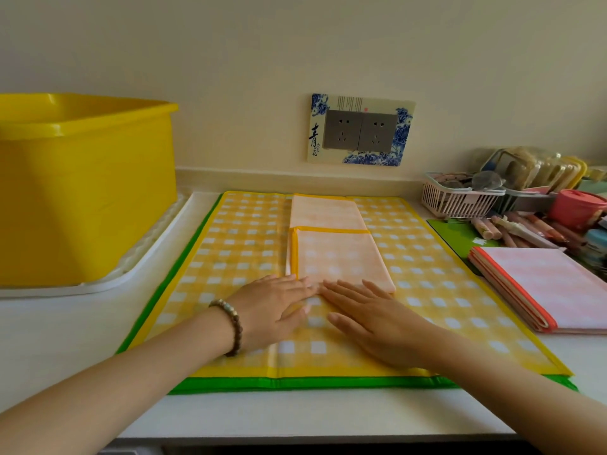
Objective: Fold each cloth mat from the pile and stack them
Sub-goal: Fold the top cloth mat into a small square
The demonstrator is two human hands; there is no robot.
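Light: bright, soft, even and warm in tone; source not in view. The wall [230, 60] reads cream and dims toward the upper corners.
Shadows: faint, soft-edged. Thin ones lie under the left hand [272, 310] and the right hand [371, 323] on the yellow checked mat [427, 274]. Uneven bands of shade cross the yellow tub [82, 198]. A black strip runs below the front edge of the counter [49, 323].
Glare: mild sheen on the tub rim and on the white tray [157, 247].
Sharpness: fair at centre, slightly soft throughout. The basket [460, 201] and the clutter at far right are smeared.
Distortion: wide-angle. The forearms swell at the lower corners and the counter edge bows.
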